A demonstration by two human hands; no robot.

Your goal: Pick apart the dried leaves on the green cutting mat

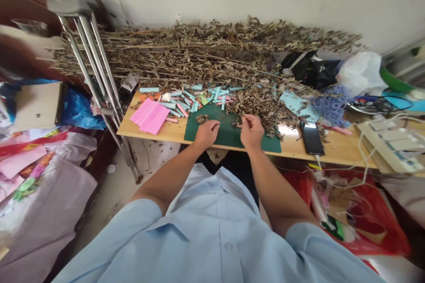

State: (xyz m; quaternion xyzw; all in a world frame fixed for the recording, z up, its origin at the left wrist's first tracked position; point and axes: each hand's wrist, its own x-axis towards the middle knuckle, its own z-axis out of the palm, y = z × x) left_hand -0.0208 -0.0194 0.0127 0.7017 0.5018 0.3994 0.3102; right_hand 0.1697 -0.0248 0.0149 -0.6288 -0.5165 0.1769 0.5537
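Observation:
My left hand (207,134) hovers at the left part of a green cutting mat (229,138), fingers curled closed; whatever they hold is hidden. Just beyond it lies a small clump of crumbled dried leaves (202,118). On the mat's right side my right hand (251,131) is pinched closed, with bits of dried leaf at its fingertips. A loose heap of dried leaves (259,104) spreads from behind that hand over the mat's edge. Several blue and pink paper rolls (186,101) lie behind the mat. Pink paper sheets (150,116) rest to the left.
Long bundles of dried leafy stalks (199,53) fill the back along the wall. Metal crutches (96,62) stand at the table's left end. To the right are a black phone (312,137) on a cable, purple-blue yarn (332,104) and a power strip (393,141). A red bag (375,212) sits below.

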